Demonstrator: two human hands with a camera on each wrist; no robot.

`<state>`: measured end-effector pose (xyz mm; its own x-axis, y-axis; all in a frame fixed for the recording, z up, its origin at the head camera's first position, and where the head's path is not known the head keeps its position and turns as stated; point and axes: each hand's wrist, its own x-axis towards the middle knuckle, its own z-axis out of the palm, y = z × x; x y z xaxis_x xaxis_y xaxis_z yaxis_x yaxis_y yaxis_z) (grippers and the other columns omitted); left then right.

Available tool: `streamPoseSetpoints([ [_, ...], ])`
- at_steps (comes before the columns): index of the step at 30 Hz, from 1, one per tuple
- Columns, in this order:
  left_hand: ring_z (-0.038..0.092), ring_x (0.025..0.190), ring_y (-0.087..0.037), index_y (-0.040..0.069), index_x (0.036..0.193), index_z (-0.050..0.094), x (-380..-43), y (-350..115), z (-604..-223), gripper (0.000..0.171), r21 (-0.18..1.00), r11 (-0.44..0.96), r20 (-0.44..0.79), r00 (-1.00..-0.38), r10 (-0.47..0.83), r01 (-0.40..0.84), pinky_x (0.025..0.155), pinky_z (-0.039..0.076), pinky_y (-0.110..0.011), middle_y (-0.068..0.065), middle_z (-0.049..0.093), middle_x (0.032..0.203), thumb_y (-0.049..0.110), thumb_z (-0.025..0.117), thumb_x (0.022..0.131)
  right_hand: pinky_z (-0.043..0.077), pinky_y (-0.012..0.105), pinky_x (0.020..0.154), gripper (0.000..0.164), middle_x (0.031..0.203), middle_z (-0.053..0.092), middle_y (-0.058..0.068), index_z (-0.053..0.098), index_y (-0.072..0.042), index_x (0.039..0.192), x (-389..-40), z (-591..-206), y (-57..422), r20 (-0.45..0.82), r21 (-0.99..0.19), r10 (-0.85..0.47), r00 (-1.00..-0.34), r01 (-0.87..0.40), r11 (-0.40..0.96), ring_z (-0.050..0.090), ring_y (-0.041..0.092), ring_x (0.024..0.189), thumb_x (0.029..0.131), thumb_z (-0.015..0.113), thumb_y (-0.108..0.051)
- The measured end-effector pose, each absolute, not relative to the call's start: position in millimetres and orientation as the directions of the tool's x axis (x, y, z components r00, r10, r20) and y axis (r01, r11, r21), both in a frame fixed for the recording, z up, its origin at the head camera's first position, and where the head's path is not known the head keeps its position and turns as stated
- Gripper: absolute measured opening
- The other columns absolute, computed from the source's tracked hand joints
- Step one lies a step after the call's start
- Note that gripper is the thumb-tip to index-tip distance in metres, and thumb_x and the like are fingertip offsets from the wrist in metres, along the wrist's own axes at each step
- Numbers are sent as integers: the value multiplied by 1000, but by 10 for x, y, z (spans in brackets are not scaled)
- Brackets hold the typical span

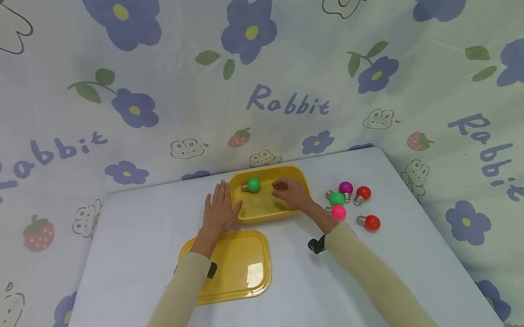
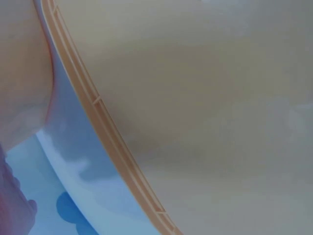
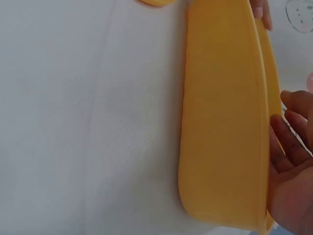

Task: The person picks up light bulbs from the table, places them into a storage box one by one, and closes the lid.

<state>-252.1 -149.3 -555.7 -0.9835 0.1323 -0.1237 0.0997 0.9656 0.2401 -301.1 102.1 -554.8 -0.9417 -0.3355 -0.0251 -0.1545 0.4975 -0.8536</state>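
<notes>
A yellow plastic box (image 1: pixel 271 216) stands near the back of the table, with a green light bulb (image 1: pixel 254 185) lying inside it at the left. My left hand (image 1: pixel 219 208) rests at the box's left rim, its fingers straight. Over the right part of the box is my right hand (image 1: pixel 291 192), its fingers loosely bent. The right wrist view shows the thumb and fingers of the right hand (image 3: pixel 293 171) apart at the rim, with no bulb visible between them. Below the left forearm lies a yellow lid (image 1: pixel 238 264), which fills much of the left wrist view.
Right of the box lie several loose bulbs: a purple bulb (image 1: pixel 345 187), a second green bulb (image 1: pixel 337 199), a pink bulb (image 1: pixel 338 212) and two red bulbs, one behind (image 1: pixel 364 192) and one nearer. A patterned curtain (image 1: pixel 201 106) borders the white table.
</notes>
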Motion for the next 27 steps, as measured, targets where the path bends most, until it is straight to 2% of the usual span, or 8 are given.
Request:
streamPoseSetpoints([
  [9, 0, 152, -32, -3, 158, 5, -2520, -1497, -5561, 78, 243, 965, -124, -983, 132, 99, 120, 2, -53, -18, 0, 165, 47, 34, 106, 52, 37, 95, 31, 116, 68, 12, 66, 4, 120, -2833, -5444, 1204, 57, -877, -334, -941, -207, 434, 65, 26, 107, 94, 71, -12],
  [16, -1, 152, -31, -3, 158, 6, -2516, -1500, -5561, 77, 245, 964, -127, -982, 137, 103, 120, 1, -52, -18, -1, 166, 47, 33, 107, 52, 36, 95, 25, 117, 68, 11, 67, -3, 119, -2694, -5364, 1408, 76, -878, -309, -948, -210, 430, 65, 24, 109, 95, 70, -13],
  [22, -2, 152, -32, -2, 158, 2, -2521, -1508, -5569, 79, 236, 967, -130, -983, 133, 99, 120, 3, -53, -18, -2, 166, 48, 34, 106, 52, 36, 95, 32, 121, 67, 16, 65, 1, 124, -2601, -5342, 1631, 82, -879, -321, -944, -220, 422, 63, 26, 112, 95, 70, -11],
  [27, -3, 152, -31, -2, 158, 1, -2535, -1514, -5576, 78, 235, 966, -134, -981, 139, 105, 120, 3, -53, -18, -3, 166, 48, 32, 107, 51, 39, 96, 33, 123, 66, 16, 64, 0, 125, -2508, -5343, 1856, 69, -859, -317, -946, -218, 463, 62, 28, 116, 95, 70, -12],
])
